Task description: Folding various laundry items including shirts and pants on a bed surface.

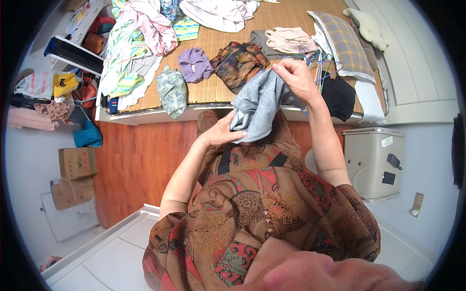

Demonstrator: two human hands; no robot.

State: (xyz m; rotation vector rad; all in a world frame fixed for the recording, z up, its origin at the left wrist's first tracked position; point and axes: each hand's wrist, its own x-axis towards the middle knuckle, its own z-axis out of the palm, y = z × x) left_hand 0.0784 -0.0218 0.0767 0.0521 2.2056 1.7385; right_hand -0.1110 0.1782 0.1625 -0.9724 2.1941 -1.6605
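Observation:
A soft blue-grey garment (258, 104) hangs between my two hands, above my lap at the front edge of the bed. My right hand (297, 80) pinches its upper right corner between thumb and fingers. Lower down on the left, my left hand (222, 132) grips its bottom edge, thumb on top and fingers partly behind the cloth. The garment's exact kind cannot be made out. Just beyond it on the bed lie a dark brown patterned cloth (239, 63), a bunched purple garment (195, 64) and a folded green patterned cloth (171, 91).
The bed (213, 36) has a woven mat. Piled clothes (141, 43) cover its left side; a beige garment (290, 39), hangers (320, 60), black cloth (338, 98) and checked pillow (342, 46) lie right. A metal cabinet (373, 165) stands at right, cardboard boxes (77, 162) at left.

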